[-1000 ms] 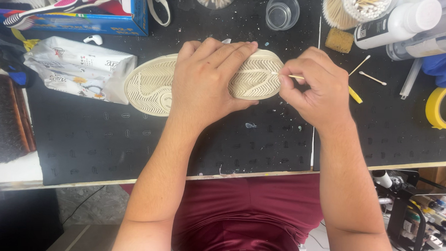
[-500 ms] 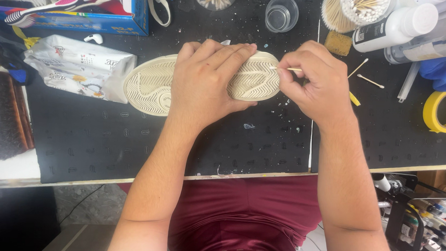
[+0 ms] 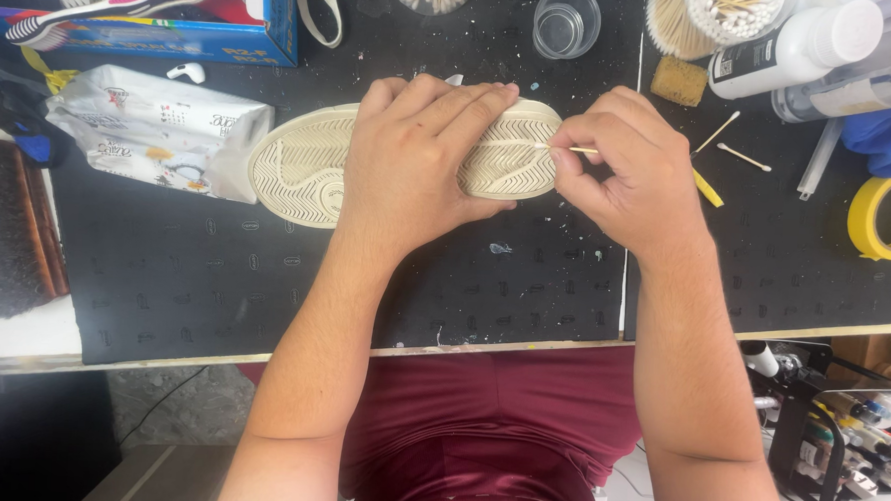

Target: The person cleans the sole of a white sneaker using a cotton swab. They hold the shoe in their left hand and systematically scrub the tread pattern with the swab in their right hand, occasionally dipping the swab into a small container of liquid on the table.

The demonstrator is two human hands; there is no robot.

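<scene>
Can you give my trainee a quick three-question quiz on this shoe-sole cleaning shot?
1. True or false: the left hand lies flat across the upturned shoe sole.
2. What does the right hand pinch? A) wooden toothpick B) cotton swab C) brush
3. Fill in: the roll of yellow tape lies at the ______ edge of the black mat.

Key
1. True; the palm and fingers press on the sole.
2. A; the toothpick has its tip in the tread grooves near the sole's right end.
3. Right.
</scene>
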